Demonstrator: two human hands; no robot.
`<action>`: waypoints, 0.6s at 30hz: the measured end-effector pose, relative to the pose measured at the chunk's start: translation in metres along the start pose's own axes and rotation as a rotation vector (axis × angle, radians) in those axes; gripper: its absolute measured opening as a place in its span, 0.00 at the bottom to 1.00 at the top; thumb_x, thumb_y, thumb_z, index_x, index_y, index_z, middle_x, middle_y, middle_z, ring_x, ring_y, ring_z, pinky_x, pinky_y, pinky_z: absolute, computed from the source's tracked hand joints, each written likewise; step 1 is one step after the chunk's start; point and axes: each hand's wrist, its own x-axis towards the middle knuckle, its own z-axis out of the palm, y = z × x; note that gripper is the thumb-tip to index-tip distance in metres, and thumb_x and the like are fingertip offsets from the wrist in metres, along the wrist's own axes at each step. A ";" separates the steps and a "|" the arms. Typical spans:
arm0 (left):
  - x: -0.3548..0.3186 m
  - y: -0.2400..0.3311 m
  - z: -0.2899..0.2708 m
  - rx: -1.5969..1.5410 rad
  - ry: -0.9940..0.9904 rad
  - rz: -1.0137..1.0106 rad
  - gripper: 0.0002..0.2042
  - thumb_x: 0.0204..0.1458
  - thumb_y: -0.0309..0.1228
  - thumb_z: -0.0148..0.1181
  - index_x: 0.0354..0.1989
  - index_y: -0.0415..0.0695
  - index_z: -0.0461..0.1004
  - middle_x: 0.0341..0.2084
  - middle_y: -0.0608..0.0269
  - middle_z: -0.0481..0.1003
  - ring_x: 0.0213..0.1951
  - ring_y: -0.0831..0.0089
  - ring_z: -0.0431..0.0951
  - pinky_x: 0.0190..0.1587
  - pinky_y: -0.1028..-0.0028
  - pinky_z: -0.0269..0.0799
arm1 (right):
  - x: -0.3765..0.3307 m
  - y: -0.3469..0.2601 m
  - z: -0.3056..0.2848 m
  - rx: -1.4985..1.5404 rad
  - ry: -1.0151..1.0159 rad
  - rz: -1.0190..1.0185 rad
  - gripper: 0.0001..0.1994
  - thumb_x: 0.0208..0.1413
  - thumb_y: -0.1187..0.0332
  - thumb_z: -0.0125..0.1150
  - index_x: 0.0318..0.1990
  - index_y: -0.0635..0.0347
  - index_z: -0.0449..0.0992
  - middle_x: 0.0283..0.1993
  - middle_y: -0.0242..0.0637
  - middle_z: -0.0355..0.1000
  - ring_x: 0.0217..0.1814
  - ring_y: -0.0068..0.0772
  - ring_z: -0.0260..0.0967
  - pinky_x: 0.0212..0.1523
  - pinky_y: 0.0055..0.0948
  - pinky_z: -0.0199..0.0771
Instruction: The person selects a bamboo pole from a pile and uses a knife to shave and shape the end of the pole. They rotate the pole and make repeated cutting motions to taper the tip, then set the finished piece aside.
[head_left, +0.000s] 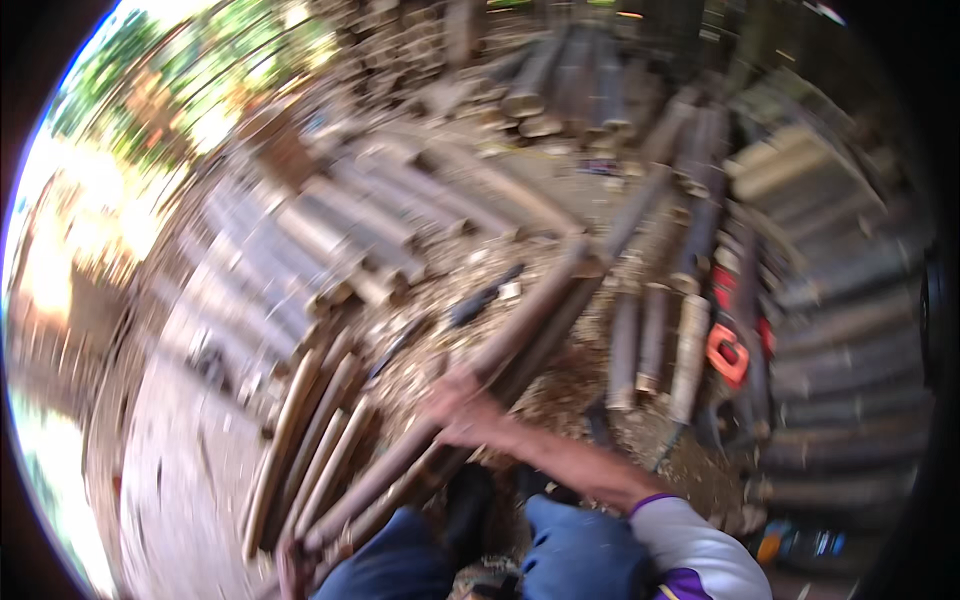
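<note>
Left to right: one brown bucket (pixel 275 150) stands among laid poles, too blurred to count. One left hand (pixel 291 568) is at the lower end of the held pole (pixel 518 332); blur and the frame edge leave its closure undetermined. About four narrow poles (pixel 318 440) lie just beside it. Two dark elongated tools (pixel 484 297) rest on wood chips (pixel 455 345). The held pole, one, runs diagonally upward to the right, above the person's two blue-trousered legs (pixel 585 545). One right hand (pixel 462 405), well apart from the left, is clamped around its middle. One second pole (pixel 552 330) runs alongside, beneath. Further right: three short lengths (pixel 654 340), one orange-handled saw (pixel 728 356), one bottle (pixel 803 541).
</note>
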 end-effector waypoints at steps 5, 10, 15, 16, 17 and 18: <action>-0.012 0.133 -0.031 0.124 0.375 0.343 0.27 0.39 0.40 0.78 0.51 0.52 0.77 0.46 0.49 0.77 0.52 0.46 0.76 0.56 0.50 0.70 | 0.016 0.064 -0.066 -0.210 -0.367 0.072 0.33 0.38 0.65 0.70 0.59 0.54 0.78 0.58 0.48 0.71 0.64 0.52 0.64 0.70 0.53 0.57; 0.011 0.199 -0.016 -0.037 0.195 0.257 0.22 0.42 0.35 0.71 0.47 0.47 0.73 0.39 0.54 0.79 0.49 0.52 0.80 0.51 0.52 0.72 | 0.008 0.112 -0.107 -0.459 -0.060 -0.050 0.32 0.31 0.82 0.61 0.54 0.60 0.71 0.56 0.46 0.67 0.67 0.52 0.63 0.77 0.59 0.52; 0.040 0.247 0.009 -0.126 0.104 0.344 0.26 0.44 0.42 0.69 0.51 0.44 0.72 0.44 0.52 0.77 0.54 0.52 0.77 0.55 0.52 0.70 | -0.003 0.198 -0.132 -0.523 -0.192 0.068 0.34 0.34 0.83 0.61 0.57 0.59 0.70 0.57 0.43 0.68 0.66 0.52 0.64 0.78 0.61 0.50; 0.044 0.258 0.016 -0.151 0.111 0.346 0.25 0.44 0.39 0.69 0.51 0.44 0.73 0.46 0.50 0.76 0.55 0.51 0.77 0.55 0.51 0.70 | -0.004 0.207 -0.133 -0.536 -0.136 0.036 0.34 0.33 0.83 0.61 0.57 0.58 0.70 0.56 0.42 0.68 0.66 0.52 0.64 0.78 0.61 0.50; 0.051 0.263 0.032 -0.150 0.178 0.329 0.25 0.43 0.37 0.70 0.50 0.42 0.72 0.46 0.50 0.75 0.54 0.52 0.77 0.55 0.51 0.70 | 0.003 0.205 -0.132 -0.526 -0.162 0.041 0.35 0.32 0.82 0.62 0.57 0.58 0.70 0.56 0.43 0.68 0.66 0.52 0.65 0.78 0.61 0.50; 0.056 0.266 0.047 -0.144 0.241 0.290 0.26 0.43 0.37 0.71 0.50 0.42 0.71 0.46 0.51 0.76 0.54 0.52 0.77 0.55 0.52 0.69 | 0.009 0.204 -0.132 -0.514 -0.192 0.046 0.35 0.31 0.82 0.63 0.57 0.58 0.70 0.55 0.43 0.68 0.65 0.52 0.65 0.77 0.61 0.51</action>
